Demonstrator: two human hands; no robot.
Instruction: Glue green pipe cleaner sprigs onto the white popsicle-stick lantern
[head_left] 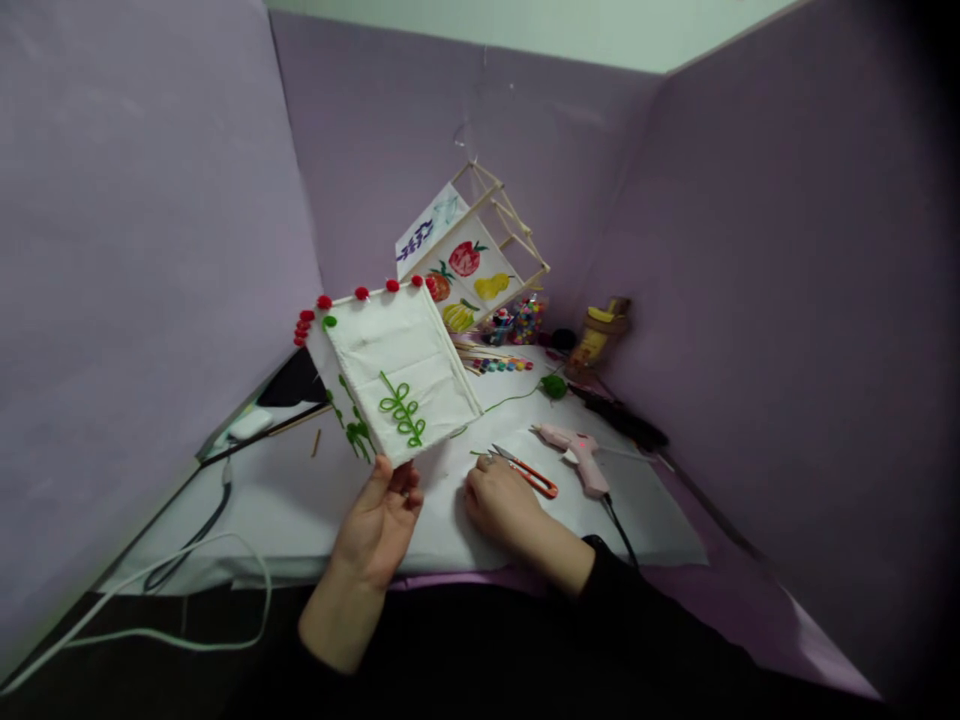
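My left hand (382, 515) grips the lower edge of a white box-shaped lantern (382, 345), thumb in front, holding it tilted above the table. A looped green yarn sprig (403, 410) decorates its front panel. Red pom-poms (361, 293) line the top edge, and more green leaf shapes show on the left side. My right hand (499, 495) rests on the white tabletop with its fingers curled in. Whatever it may hold is hidden, though a short green bit (478, 453) shows by the fingers. Orange-handled thread snips (536, 478) lie right beside it.
A pink glue gun (577, 455) with a black cord lies to the right. Green yarn (553, 386) trails across the table. Behind hangs a wooden-framed lantern (480, 260) with painted fruit. Paint pots (502, 366) and a jar of coloured pom-poms (529, 318) stand at the back.
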